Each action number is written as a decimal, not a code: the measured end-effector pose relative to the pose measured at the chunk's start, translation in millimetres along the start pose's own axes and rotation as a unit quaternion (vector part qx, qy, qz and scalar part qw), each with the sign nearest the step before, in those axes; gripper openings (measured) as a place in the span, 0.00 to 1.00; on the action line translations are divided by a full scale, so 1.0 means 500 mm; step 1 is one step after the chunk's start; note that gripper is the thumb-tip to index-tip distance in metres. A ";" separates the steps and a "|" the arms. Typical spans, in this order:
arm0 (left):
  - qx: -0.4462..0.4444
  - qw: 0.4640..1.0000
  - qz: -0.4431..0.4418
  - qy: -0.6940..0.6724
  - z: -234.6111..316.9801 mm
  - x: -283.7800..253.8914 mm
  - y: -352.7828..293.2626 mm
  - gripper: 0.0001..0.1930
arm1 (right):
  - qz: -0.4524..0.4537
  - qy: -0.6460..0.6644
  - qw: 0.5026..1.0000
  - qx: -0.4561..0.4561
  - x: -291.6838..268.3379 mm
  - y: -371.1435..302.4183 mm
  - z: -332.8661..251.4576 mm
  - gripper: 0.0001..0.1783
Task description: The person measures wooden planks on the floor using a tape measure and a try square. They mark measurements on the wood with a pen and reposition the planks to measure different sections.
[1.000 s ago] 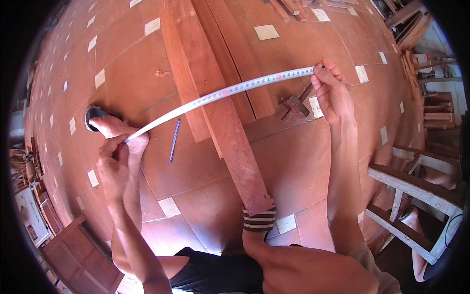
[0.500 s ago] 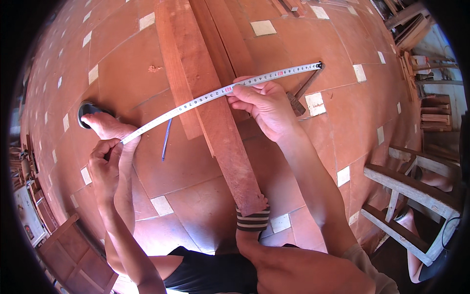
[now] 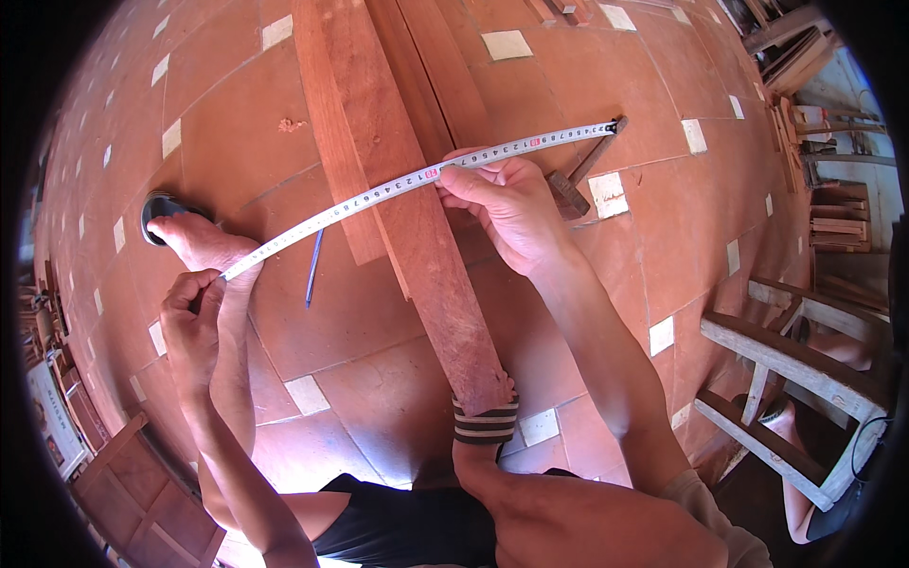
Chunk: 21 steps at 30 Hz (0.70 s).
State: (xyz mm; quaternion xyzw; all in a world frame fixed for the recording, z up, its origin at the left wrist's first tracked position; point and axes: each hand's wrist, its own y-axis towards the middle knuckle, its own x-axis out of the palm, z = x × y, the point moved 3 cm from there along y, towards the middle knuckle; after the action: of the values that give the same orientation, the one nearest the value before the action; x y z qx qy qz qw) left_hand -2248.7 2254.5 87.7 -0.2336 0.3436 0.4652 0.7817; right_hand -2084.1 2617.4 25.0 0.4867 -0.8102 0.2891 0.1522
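A white measuring tape (image 3: 379,193) is stretched at a slant across a reddish-brown wooden beam (image 3: 431,260). My left hand (image 3: 192,327) pinches its near left end, above my left shin. At the beam's right edge, my right hand (image 3: 511,213) grips the tape between thumb and fingers. Past that hand the tape runs on to a dark end at the far right, over a hammer (image 3: 571,194) lying on the floor. The beam lies on other planks (image 3: 331,123), and its near end rests at my right ankle, by a striped cuff (image 3: 485,423).
A blue pen (image 3: 313,270) lies on the tiled floor left of the beam. Wood shavings (image 3: 292,125) sit farther off. At the right stands a wooden stool-like frame (image 3: 795,355) with another person's leg beside it. Stacked timber (image 3: 838,222) lines the right side.
The whole view has shifted slightly. My left hand has drawn a little to the left with the tape's end; my right hand keeps its grip at the beam.
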 end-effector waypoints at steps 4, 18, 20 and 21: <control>0.000 1.000 0.002 -0.004 0.001 -0.001 -0.001 0.06 | 0.002 -0.004 1.000 0.002 -0.001 0.001 0.003 0.11; -0.008 1.000 -0.001 0.007 0.003 0.002 0.000 0.06 | -0.007 -0.020 1.000 -0.008 -0.005 0.002 0.008 0.09; -0.009 1.000 -0.003 -0.005 -0.006 0.002 0.001 0.06 | 0.006 -0.011 1.000 -0.008 -0.001 0.000 0.006 0.09; -0.008 1.000 -0.003 -0.006 -0.006 0.002 0.002 0.06 | 0.005 -0.011 1.000 -0.011 -0.001 0.000 0.005 0.09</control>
State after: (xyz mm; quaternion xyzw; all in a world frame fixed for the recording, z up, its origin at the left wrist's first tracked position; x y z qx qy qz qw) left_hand -2250.1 2253.5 85.1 -0.2377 0.3345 0.4671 0.7832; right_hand -2083.7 2616.2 22.7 0.4844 -0.8172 0.2757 0.1467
